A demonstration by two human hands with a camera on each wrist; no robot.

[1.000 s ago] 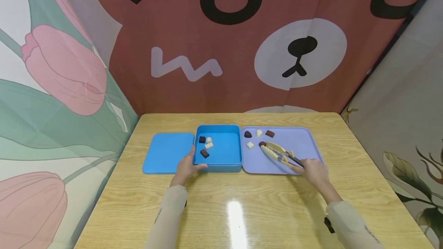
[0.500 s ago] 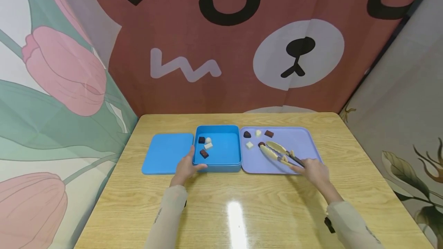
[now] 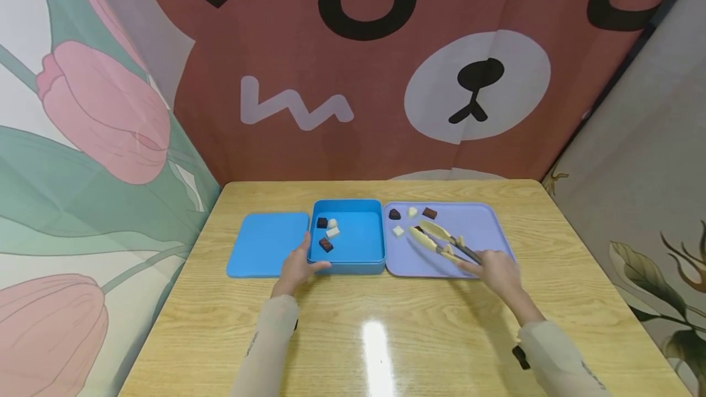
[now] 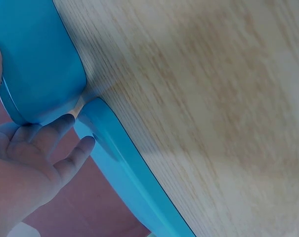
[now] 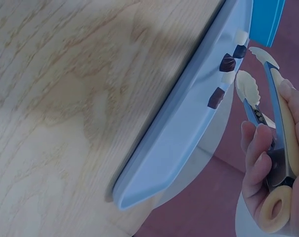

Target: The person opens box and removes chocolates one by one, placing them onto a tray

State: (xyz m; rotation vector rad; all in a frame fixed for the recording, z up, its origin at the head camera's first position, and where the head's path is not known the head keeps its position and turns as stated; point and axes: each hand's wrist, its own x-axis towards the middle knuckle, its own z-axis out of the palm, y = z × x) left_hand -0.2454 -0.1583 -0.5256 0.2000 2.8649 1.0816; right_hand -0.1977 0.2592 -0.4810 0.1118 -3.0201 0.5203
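Observation:
In the head view my left hand [image 3: 295,267] grips the front left corner of a blue box [image 3: 358,267], thumb along its front wall and fingers at its side. The left wrist view shows the fingers bent against the box wall [image 4: 38,54]. My right hand [image 3: 501,276] holds yellow-tipped tongs [image 3: 453,246] over a lilac tray [image 3: 480,225]. The tongs' tips stand apart, with a dark chocolate [image 3: 420,229] partly hidden between them. Around it on the tray lie a dark heart chocolate [image 3: 394,214], a white heart chocolate [image 3: 412,212], a brown rectangular chocolate [image 3: 429,213] and a white square chocolate [image 3: 398,231].
Inside the box, several dark and white chocolates [image 3: 332,233] lie toward the left. A flat blue lid [image 3: 267,244] rests on the wooden table [image 3: 331,336] left of the box. The tray stands close against the box's right side. A printed bear cloth [image 3: 298,152] hangs behind.
The tongs have shifted slightly left and away from me, so their tips reach farther over the dark chocolate. My left hand stays on the box corner.

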